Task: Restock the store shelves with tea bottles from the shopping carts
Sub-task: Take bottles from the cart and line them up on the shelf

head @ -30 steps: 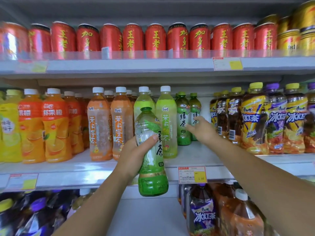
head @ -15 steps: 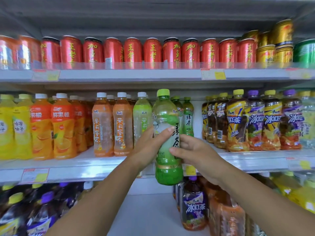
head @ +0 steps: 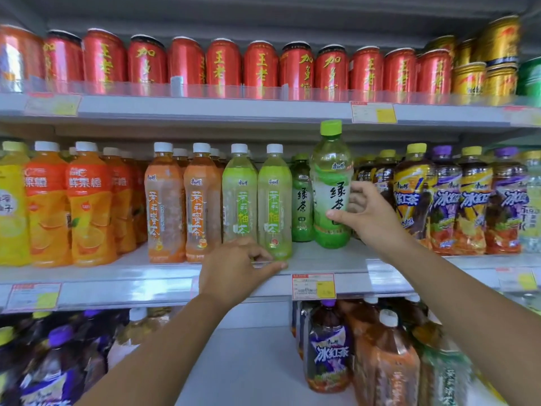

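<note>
Green-capped green tea bottle point(head: 331, 189); red cans point(head: 222, 68) with gold lettering

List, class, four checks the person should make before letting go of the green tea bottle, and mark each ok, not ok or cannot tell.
1. Green tea bottle upright: ok.
2. Its base resting on the middle shelf: cannot tell.
3. Right hand gripping the bottle: ok.
4. Left hand clear of the bottle, at the shelf edge: ok.
5. Same green tea bottles behind it: ok.

Red cans point(head: 222, 68): twelve. Green tea bottles point(head: 330, 189): two. Pale-green white-capped bottles point(head: 240, 197): two. Hands point(head: 234, 271): two.
</note>
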`<state>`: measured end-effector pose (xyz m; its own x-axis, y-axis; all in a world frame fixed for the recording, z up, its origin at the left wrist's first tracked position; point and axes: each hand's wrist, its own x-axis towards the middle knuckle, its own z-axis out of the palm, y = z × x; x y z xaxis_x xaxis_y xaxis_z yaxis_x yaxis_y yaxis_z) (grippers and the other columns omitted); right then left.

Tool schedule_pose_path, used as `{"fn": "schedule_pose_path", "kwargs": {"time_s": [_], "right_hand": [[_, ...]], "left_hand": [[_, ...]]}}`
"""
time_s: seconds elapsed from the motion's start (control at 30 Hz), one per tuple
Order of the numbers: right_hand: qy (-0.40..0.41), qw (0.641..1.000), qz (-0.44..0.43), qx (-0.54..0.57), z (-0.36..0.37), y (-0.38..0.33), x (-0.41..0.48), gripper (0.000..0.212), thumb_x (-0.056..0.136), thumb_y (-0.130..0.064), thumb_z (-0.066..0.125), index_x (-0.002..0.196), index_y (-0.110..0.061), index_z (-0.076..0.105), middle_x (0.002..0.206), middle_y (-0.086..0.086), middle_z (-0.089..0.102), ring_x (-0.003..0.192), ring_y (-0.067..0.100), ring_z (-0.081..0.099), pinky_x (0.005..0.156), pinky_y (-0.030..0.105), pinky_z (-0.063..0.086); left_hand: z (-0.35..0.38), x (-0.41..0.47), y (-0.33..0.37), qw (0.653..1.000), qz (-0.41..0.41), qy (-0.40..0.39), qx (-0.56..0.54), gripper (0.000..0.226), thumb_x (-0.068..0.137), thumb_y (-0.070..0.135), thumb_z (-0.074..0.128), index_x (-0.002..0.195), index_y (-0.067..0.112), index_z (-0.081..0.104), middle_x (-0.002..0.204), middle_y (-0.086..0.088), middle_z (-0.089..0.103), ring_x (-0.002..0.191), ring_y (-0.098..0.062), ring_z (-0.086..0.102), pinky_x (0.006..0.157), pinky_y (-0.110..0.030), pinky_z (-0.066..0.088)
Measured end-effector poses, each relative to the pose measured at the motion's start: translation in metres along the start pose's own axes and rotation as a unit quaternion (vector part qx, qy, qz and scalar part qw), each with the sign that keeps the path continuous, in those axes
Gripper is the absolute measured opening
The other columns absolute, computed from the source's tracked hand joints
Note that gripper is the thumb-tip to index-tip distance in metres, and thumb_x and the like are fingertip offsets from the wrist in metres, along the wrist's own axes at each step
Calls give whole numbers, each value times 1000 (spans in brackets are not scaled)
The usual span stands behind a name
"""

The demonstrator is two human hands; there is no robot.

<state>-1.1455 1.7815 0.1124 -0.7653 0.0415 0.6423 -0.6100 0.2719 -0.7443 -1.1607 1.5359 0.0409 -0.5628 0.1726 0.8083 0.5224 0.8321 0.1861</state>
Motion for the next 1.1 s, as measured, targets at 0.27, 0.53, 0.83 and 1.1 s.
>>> {"fn": "schedule_pose_path", "kwargs": {"time_s": [0.27, 0.53, 0.83, 1.1], "right_hand": [[22, 995, 72, -61, 4, 56, 37, 51, 78, -18, 79, 119, -16, 49, 115, 7, 66, 102, 19, 65, 93, 42, 53], [45, 980, 144, -133, 5, 77, 81, 72, 75, -26, 81, 133, -12, 40, 127, 12, 58, 112, 28, 59, 96, 44, 50], [6, 967, 193, -165, 8, 95, 100, 60, 78, -15, 79, 130, -10, 50, 123, 9, 63, 109, 27, 61, 96, 44, 51], [-1, 962, 193, -192, 6, 114, 122, 74, 76, -26, 80, 139, -18, 41, 132, 9, 57, 115, 30, 57, 97, 48, 50]], "left_hand": [[9, -2, -3, 996, 30, 73, -30, 42, 71, 73, 55, 67, 35, 73, 66, 18, 59, 61, 3, 46, 53, -19, 36], [11, -2, -5, 994, 41, 88, -41, 41, 72, 70, 58, 66, 32, 73, 62, 17, 58, 59, 6, 44, 55, -6, 25], [14, -2, -8, 992, 51, 111, -26, 41, 73, 69, 59, 63, 31, 69, 56, 16, 51, 58, 2, 42, 53, -8, 24], [17, -2, -10, 992, 50, 113, -9, 42, 73, 71, 56, 63, 31, 68, 56, 15, 54, 58, 0, 44, 53, -9, 24]]}}
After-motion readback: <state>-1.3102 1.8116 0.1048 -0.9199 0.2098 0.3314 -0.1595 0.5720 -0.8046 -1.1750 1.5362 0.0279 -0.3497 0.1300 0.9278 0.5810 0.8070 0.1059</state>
